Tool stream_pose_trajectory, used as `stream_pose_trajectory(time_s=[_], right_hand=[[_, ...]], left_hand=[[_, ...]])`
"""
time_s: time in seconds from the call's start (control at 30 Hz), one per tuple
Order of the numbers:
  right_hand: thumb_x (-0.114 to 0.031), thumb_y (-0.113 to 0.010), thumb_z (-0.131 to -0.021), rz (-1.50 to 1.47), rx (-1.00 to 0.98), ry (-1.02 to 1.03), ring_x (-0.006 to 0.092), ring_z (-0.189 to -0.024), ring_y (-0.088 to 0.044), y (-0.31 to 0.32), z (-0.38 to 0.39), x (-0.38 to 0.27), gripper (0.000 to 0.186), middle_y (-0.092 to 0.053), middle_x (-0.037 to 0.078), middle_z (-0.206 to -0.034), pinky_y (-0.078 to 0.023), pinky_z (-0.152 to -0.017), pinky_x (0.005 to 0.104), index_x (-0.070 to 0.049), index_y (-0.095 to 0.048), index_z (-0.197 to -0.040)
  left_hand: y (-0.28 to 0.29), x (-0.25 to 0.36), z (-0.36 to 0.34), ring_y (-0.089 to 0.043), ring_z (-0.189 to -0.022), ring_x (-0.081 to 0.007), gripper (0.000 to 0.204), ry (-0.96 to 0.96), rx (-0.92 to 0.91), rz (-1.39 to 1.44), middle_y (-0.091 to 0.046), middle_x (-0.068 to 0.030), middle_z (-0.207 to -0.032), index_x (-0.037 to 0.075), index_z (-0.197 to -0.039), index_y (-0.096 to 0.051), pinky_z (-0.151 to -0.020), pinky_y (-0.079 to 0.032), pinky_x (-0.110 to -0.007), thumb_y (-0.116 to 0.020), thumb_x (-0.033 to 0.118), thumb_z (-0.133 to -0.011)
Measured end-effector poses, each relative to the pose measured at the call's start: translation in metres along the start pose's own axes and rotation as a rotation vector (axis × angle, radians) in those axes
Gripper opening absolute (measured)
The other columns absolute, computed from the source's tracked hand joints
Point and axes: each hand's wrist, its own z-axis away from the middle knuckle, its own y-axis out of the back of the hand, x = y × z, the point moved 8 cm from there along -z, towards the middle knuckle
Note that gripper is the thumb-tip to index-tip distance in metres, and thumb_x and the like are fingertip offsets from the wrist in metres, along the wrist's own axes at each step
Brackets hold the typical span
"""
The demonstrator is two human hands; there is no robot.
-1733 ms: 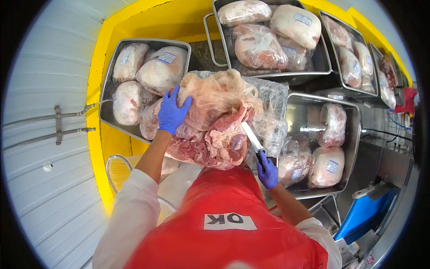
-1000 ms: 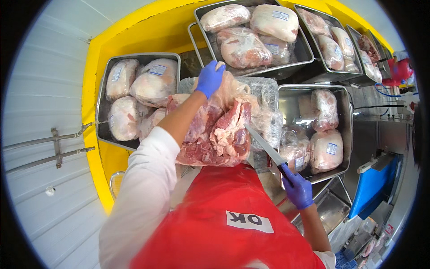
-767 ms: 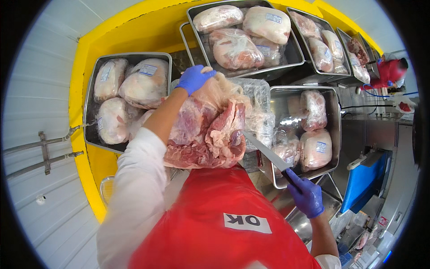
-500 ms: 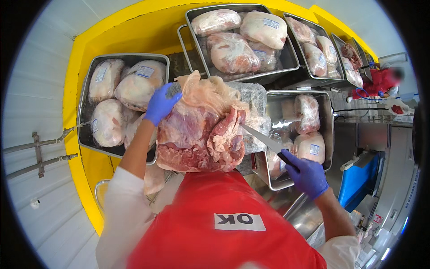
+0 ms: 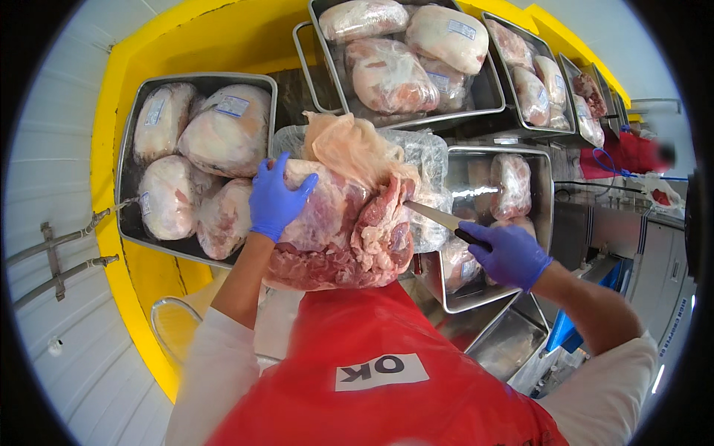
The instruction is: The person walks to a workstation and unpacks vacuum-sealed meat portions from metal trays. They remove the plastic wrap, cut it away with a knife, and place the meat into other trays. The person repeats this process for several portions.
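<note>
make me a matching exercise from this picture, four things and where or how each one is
Things
1. blue-gloved left hand
2. long steel knife with a black handle
3. large piece of raw pink meat
4. shiny red apron

Places or states
A. worn on the person's front
B. gripped in the blue-gloved right hand
C. between the two hands
D. fingers spread at the meat's left side

Pairs: 1-D, 2-B, 3-C, 4-A

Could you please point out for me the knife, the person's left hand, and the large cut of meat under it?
Knife (image 5: pixel 439 217): head view, middle of the blade.
Left hand (image 5: pixel 277 201): head view, back of the hand.
Cut of meat (image 5: pixel 329 221): head view, upper surface, near the middle.
</note>
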Motion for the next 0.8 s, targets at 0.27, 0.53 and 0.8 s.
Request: stream_pose_trajectory(time_s=[0.27, 0.53, 0.8], right_hand=[[-0.016, -0.067, -0.096, -0.566, 0.435, -0.102, 0.0361, -0.093, -0.073, -0.158, 0.047, 0.044, 0.05, -0.071, 0.022, -0.112, -0.059, -0.075, 0.0398, -0.017, -0.055, -0.144], [0.0, -0.061, -0.097, -0.925, 0.598, 0.013, 0.0234, -0.123, -0.064, -0.276, 0.02, 0.062, 0.054, -0.064, 0.018, -0.136, -0.049, -0.1, 0.0324, -0.003, -0.047, -0.149], [-0.007, -0.067, -0.096, -0.921, 0.373, -0.091, 0.0147, -0.118, -0.062, -0.243, 0.035, 0.08, 0.057, -0.067, 0.017, -0.133, -0.05, -0.098, 0.0305, -0.009, -0.048, -0.15]], left_hand=[[0.001, 0.001, 0.002, -0.055, -0.125, -0.04, 0.075, 0.068, -0.032, 0.023, -0.052, -0.0239, -0.138, 0.011, -0.139, -0.056, -0.102, -0.048, -0.046, -0.078, 0.052, -0.081], [-0.003, -0.011, 0.008, -0.058, -0.123, -0.0346, 0.081, 0.148, -0.011, 0.086, -0.054, -0.0212, -0.138, 0.008, -0.143, -0.054, -0.101, -0.049, -0.042, -0.078, 0.055, -0.082], [-0.007, -0.021, 0.005, -0.062, -0.115, -0.0339, 0.088, 0.185, -0.024, 0.103, -0.054, -0.0203, -0.14, 0.006, -0.144, -0.052, -0.098, -0.05, -0.043, -0.077, 0.06, -0.079]])
